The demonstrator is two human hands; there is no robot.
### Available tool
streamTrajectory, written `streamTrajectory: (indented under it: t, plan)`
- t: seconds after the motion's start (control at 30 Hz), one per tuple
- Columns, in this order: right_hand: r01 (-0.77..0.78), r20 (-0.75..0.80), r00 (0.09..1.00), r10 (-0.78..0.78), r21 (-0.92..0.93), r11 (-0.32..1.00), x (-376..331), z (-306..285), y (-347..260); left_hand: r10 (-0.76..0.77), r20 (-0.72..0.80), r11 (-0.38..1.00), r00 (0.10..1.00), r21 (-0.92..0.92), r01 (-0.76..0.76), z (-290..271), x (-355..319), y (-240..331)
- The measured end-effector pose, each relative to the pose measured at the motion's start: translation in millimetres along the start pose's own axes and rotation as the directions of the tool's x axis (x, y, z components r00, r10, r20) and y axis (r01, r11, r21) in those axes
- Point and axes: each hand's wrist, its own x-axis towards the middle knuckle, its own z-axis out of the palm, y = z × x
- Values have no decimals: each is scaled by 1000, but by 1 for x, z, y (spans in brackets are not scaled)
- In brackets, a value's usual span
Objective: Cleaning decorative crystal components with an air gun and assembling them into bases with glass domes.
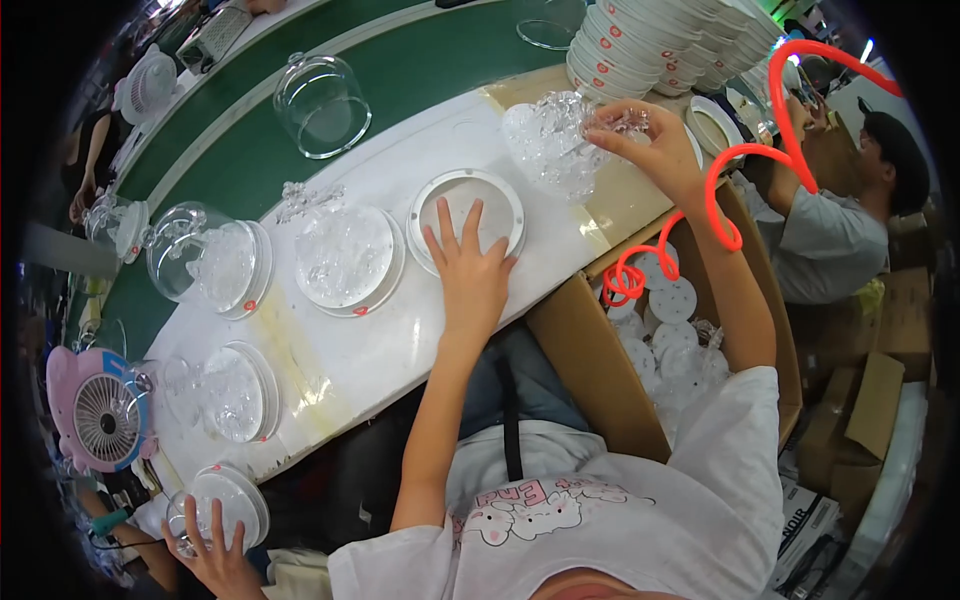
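My left hand [470, 270] lies with fingers spread on a round white base [490, 193] with a clear rim, near the middle of the white worktop. Further right, my right hand [655, 150] pinches a clear faceted plastic piece [625, 122]. It is beside a heap of similar clear plastic pieces [555, 145] and white discs; the exact shape of the held piece is hard to make out. Left of my left hand stands another round white base [345, 260] with clear plastic parts on top.
An open cardboard box [570, 325] of white discs and clear parts is by my right arm. A red coiled hose [725, 190] hangs there. Stacked white bases [620, 50] stand behind. A clear dome [322, 110] is on the green belt [420, 60]. A co-worker's hand [215, 555] is lower left.
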Motion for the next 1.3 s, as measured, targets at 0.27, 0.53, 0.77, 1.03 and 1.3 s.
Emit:
streamTrajectory:
  t: [0.27, 0.53, 0.77, 1.03, 1.3]
  plan:
    - [-11, -2, 1000, 11, -71, 997, -16, -10, 8, -88, 37, 991, 995, -93, 91, -31, -12, -22]
    - [78, 205, 976, -78, 8, 997, 5, 21, -14, -244, -28, 904, 969, -368, 217, 3, -6, -22]
    - [178, 408, 904, -125, -95, 979, 14, 46, -13, -254, 27, 800, 967, -556, 226, -7, 1, -28]
    - [346, 444, 865, -232, -194, 918, 12, 61, -12, -256, 50, 792, 965, -562, 239, -3, 0, -37]
    - [416, 499, 823, -273, -201, 887, 10, 64, -13, -224, 53, 864, 973, -452, 224, 7, -3, -41]
